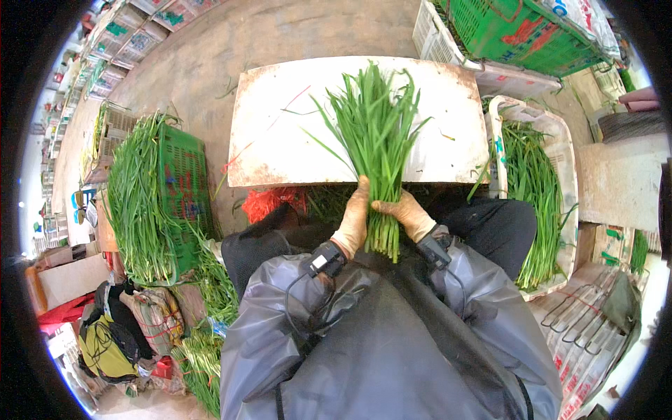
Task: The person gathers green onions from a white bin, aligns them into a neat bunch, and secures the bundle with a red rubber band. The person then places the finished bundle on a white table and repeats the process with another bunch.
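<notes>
A thick bunch of long green Chinese chives is gripped between my two gloved hands, low near its pale stem ends. My left hand wraps its left side with the thumb pointing up along the stems. From the right, my right hand clasps it, thumb laid across the front. The leaves fan away from me over a white board with stained edges. The cut stems point toward my lap. Fingers behind the bunch are hidden.
At right stands a white plastic crate of leafy stalks. A green crate heaped with similar greens is at left. Red plastic string lies under the board's near edge. Stacked crates stand at far right; loose greens lie lower left.
</notes>
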Motion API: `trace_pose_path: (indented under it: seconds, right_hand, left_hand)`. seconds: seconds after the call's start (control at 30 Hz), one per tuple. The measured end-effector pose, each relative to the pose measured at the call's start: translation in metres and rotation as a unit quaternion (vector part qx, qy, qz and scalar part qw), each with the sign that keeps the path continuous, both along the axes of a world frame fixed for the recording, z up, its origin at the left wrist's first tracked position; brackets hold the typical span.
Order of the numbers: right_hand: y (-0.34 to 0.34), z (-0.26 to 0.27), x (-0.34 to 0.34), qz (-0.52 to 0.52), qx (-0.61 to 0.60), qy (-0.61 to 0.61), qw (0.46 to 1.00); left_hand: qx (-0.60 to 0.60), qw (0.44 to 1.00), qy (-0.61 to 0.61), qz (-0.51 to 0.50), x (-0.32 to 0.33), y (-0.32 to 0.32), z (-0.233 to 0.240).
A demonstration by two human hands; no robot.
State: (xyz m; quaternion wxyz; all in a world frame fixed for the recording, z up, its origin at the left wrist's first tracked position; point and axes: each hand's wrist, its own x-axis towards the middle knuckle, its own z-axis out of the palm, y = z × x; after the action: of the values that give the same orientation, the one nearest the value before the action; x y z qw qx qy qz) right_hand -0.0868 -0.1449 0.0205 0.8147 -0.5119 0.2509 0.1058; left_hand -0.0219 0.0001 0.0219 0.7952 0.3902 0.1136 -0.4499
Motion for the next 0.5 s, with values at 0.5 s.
trace_pose_path:
  seconds: [0.5]
  right_hand:
    - [0.006,-0.002,-0.031,-0.149,0.35,0.0,0.925]
  left_hand:
    - [0.243,0.831,-0.431,-0.254,0.047,0.017,0.071]
